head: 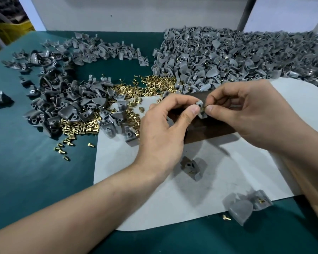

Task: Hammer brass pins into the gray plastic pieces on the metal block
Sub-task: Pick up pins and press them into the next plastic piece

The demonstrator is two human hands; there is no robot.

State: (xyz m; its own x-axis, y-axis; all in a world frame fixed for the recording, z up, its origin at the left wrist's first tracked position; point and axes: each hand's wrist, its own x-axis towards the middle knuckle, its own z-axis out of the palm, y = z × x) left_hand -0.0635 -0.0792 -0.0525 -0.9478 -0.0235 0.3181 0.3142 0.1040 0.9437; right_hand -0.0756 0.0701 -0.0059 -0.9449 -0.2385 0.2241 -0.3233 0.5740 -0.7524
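My left hand [163,129] pinches a small gray plastic piece [201,109] between thumb and fingers, held above the dark brown metal block [209,129]. My right hand [246,110] pinches a brass pin [203,107] against the side of that piece. Both hands hide much of the block. Loose brass pins [151,83] lie scattered behind and left of the hands. No hammer shows in the head view.
A big heap of gray pieces with pins [237,55] fills the back right. A ring of plain gray pieces [66,99] lies at the left on the green mat [26,162]. Single gray pieces [193,167] [246,206] rest on the white sheet [154,198].
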